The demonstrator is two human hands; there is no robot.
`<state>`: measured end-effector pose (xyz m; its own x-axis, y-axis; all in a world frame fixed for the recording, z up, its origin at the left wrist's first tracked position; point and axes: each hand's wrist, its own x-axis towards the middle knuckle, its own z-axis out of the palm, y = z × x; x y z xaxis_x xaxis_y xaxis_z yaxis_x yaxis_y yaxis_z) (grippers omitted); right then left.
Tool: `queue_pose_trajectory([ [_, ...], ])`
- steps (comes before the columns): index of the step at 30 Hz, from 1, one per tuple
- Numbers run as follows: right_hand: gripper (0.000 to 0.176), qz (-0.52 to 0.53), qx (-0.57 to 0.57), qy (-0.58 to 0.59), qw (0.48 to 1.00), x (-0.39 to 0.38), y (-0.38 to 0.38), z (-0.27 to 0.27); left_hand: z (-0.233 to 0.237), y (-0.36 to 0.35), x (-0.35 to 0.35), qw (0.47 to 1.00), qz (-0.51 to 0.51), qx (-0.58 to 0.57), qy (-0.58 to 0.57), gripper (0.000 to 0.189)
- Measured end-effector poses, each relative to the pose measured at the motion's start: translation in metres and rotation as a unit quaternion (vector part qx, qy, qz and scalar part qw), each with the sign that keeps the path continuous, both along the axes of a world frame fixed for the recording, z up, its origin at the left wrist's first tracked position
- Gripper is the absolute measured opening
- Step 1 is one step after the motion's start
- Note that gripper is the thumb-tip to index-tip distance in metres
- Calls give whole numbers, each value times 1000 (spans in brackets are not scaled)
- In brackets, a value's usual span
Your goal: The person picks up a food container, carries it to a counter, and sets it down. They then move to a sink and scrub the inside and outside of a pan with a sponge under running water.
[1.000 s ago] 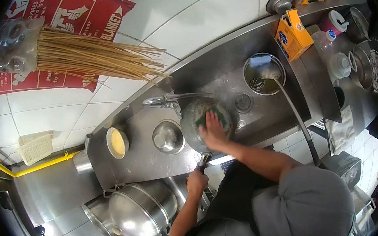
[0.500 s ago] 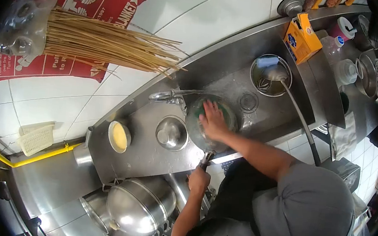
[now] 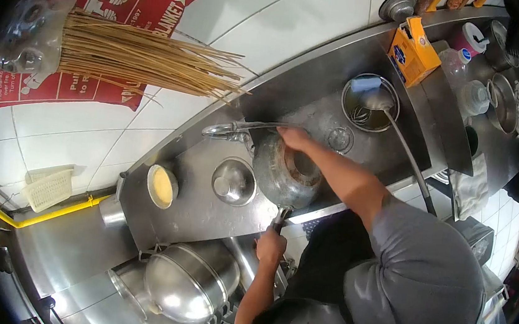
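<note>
My left hand (image 3: 271, 245) is closed round the dark handle of a pan (image 3: 271, 174) at the front edge of the metal sink counter. The pan stands tilted, and its grey, worn surface shows with a brown-stained ring. My right hand (image 3: 294, 138) is at the pan's far edge, fingers bent and overlapping the tap spout (image 3: 238, 127). What those fingers hold is hidden. Left of the pan lies a steel bowl (image 3: 234, 182). Farther left is a small bowl with yellow contents (image 3: 162, 186).
A round steel container (image 3: 363, 123) holds a blue item, a whisk and a long-handled ladle (image 3: 417, 177). An orange box (image 3: 415, 55) stands behind it. Large steel pots (image 3: 182, 282) sit low at the left. Skewer-like sticks (image 3: 144, 57) jut from the wall.
My right hand has moved from the green pad inside the pan to its far edge by the spout. The pan has turned, showing a brown-stained surface. My left hand keeps the handle.
</note>
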<state>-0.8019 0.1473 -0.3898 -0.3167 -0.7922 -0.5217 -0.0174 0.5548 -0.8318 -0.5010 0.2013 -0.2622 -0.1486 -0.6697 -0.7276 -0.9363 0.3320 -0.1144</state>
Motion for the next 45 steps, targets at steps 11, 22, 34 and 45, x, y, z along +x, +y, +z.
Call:
queue_pose_trajectory([
  [11, 61, 30, 33, -39, 998, 0, 22, -39, -12, -8, 6, 998, -5, 17, 58, 37],
  [22, 70, -150, -93, 225, 958, 118, 64, 54, -32, -12, 20, 996, -57, -11, 66, 35],
  [34, 67, -144, -14, 215, 966, 133, 68, 59, -13, -5, 3, 993, -55, -10, 107, 30],
  [45, 47, -317, 132, -247, 906, 50, 121, -65, -47, -33, 38, 992, -23, 77, 99, 27],
])
